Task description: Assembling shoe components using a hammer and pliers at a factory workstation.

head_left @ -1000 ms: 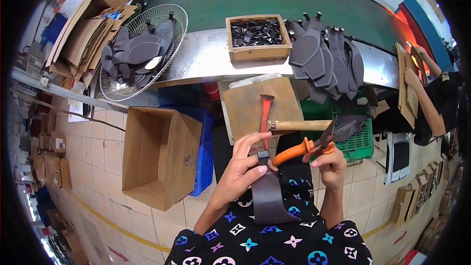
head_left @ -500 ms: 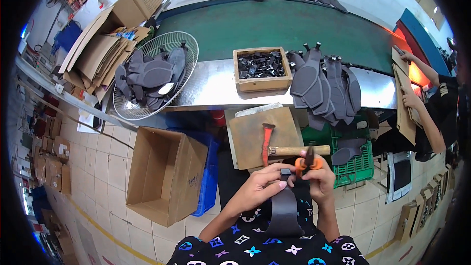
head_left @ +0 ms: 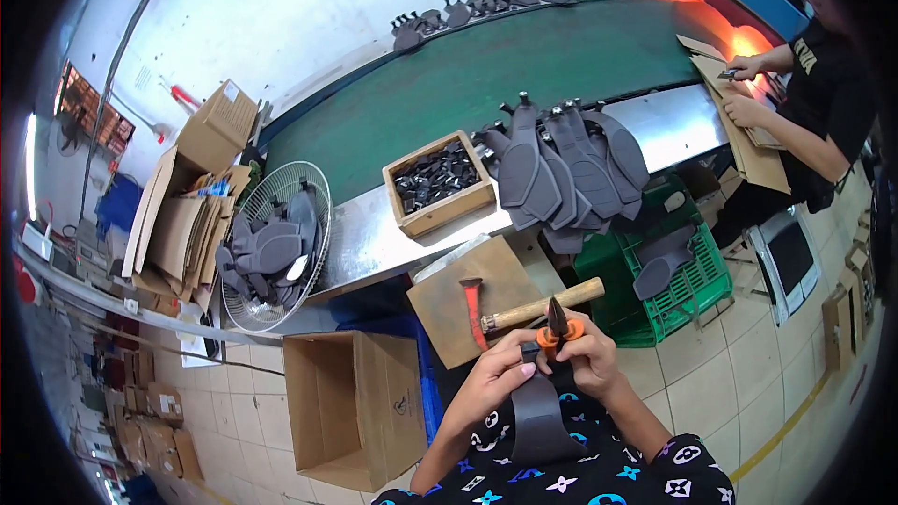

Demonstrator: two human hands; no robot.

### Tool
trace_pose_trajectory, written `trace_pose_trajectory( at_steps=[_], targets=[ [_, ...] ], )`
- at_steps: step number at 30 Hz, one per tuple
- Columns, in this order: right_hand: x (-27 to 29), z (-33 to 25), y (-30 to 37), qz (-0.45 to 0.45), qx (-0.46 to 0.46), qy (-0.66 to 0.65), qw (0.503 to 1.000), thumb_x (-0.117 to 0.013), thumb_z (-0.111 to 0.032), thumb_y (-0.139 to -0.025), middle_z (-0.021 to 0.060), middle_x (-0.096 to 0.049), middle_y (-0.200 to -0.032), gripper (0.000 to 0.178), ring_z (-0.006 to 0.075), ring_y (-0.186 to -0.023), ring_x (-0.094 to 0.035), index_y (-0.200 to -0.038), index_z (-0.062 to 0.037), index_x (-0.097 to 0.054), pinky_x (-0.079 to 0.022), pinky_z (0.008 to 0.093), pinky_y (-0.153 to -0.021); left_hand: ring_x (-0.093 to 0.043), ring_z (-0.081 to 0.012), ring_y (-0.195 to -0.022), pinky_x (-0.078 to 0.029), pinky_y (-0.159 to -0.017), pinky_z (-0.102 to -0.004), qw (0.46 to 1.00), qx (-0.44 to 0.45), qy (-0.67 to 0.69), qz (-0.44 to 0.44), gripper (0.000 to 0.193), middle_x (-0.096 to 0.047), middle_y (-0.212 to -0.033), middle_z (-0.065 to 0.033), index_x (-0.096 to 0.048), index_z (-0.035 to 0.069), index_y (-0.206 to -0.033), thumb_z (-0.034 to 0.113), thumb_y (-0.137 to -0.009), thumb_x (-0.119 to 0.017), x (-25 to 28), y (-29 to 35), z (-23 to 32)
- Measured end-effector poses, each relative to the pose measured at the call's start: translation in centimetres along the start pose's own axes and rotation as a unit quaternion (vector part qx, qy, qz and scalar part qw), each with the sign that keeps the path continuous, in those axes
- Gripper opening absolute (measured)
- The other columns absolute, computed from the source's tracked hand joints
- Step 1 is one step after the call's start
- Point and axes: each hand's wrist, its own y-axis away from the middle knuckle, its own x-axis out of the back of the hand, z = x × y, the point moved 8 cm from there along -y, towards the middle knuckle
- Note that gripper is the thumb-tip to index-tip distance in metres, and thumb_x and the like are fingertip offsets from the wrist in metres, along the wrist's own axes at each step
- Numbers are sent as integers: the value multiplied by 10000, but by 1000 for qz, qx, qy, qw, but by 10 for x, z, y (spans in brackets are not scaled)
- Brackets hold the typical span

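Observation:
My left hand (head_left: 488, 385) is closed on the narrow upper end of a dark grey padded piece (head_left: 541, 423), whose wide part hangs over my lap. My right hand (head_left: 593, 363) grips orange-handled pliers (head_left: 556, 320), jaws pointing up. The plier handles are right beside my left fingertips, and the strap end there is partly hidden by fingers. Just beyond my hands, a hammer (head_left: 547, 306) with a red head and wooden handle lies on a brown board (head_left: 435, 313).
A wooden box (head_left: 440, 215) of small black parts stands on the metal ledge, between a wire basket (head_left: 323, 266) and a pile of grey pieces (head_left: 571, 173). An open carton (head_left: 379, 421) is left, a green crate (head_left: 697, 295) right. Another person (head_left: 814, 122) handles cardboard beside the green belt (head_left: 524, 65).
The whole view has tilted and shifted. The pliers have come nearer to my left fingers and the strap end. Both hands keep their holds.

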Motion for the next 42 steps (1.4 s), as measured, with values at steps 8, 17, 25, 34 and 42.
trace_pose_trajectory(
  at_steps=[8,17,25,34,42],
  targets=[
    [-1,12,10,-20,-24,-36,999,-638,-152,-977,346,-522,-1367,253,416,-1232,-591,-1078,-90,-415,-488,459,-986,-505,-238,-1186,-362,-1047,-341,989,-14,33,-147,287,-523,-1219,-112,-660,0,-1061,237,-1023,-501,-33,-1,2],
    [7,24,15,-77,-146,-78,983,-482,-272,-989,251,-631,-1257,398,311,-1018,-689,-1112,47,-686,-553,364,-845,-520,-228,-1193,-364,-1062,-345,986,43,-14,-163,256,-564,-1220,-110,-639,-8,-1080,186,-1026,-480,-42,-2,9],
    [-36,23,-3,-187,-403,-277,852,-512,-573,-987,117,-620,-1253,635,99,-787,-655,-1166,19,-656,-481,195,-528,-526,-180,-1113,-393,-992,-316,986,97,-1,-138,277,-603,-1118,-80,-644,-14,-1094,200,-1034,-478,-29,4,5],
    [7,2,-46,-223,-411,-192,863,-644,-241,-911,66,-623,-1122,302,122,-815,-581,-1022,40,-643,-477,253,-794,-543,-135,-1065,-407,-975,-292,988,93,125,25,296,-613,-1108,-58,-589,-11,-1151,229,-1062,-440,5,22,3],
    [15,-31,-54,-402,-205,155,879,-644,-38,-721,151,-531,-1240,189,272,-1141,-533,-906,0,-644,-419,367,-980,-542,-148,-1084,-408,-988,-302,974,63,214,-41,301,-604,-1121,-86,-568,-11,-1160,240,-1063,-433,-7,16,-4]
  ],
)
